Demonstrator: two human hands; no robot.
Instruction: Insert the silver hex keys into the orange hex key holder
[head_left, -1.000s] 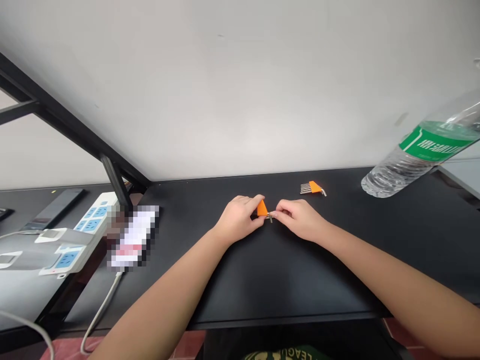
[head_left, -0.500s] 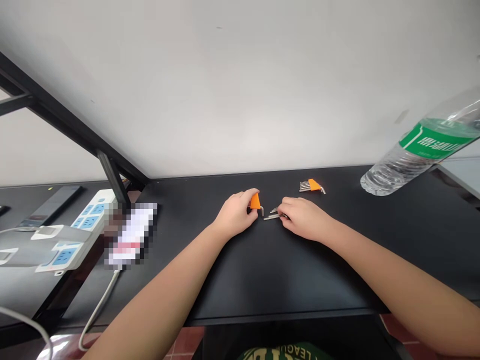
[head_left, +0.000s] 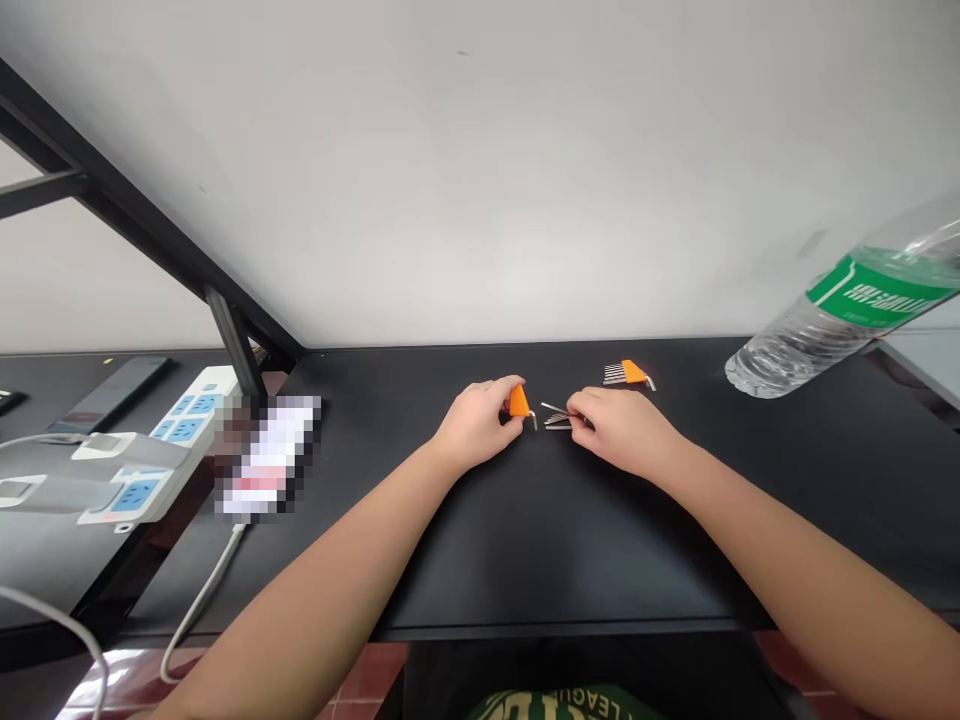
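Left hand (head_left: pixel 478 425) has the orange holder (head_left: pixel 519 402) pinched between thumb and fingers, just above or on the bench (head_left: pixel 570 550). One bent key (head_left: pixel 535 420) sticks out its right side, short leg toward the front edge. Right hand (head_left: pixel 619 428) is closed on a few loose keys (head_left: pixel 556 428), ends fanned toward the holder, top one angled off the rest. Fingers hide the other ends; can't count them or say if some just lie on the bench.

Narrow gap between key tips and holder, nothing touching across it. Bare bench in front of both hands down to the front edge; forearms cross that edge at either side. Bare strip behind too, up to the wall (head_left: pixel 480 200). Second orange holder (head_left: pixel 632 372), keys seated, sits behind the right hand, near the wall. Bottle (head_left: pixel 787 345) stands farther right, by the back edge. Left side is tighter: blurred-out phone (head_left: pixel 270 455) plus cable (head_left: pixel 202 600), then power strip (head_left: pixel 172 430) past the frame post (head_left: pixel 236 345).

Vs 1 s ago: right fingers were up against the holder; now they're clear of it, loose keys showing. Second holder hasn't moved.
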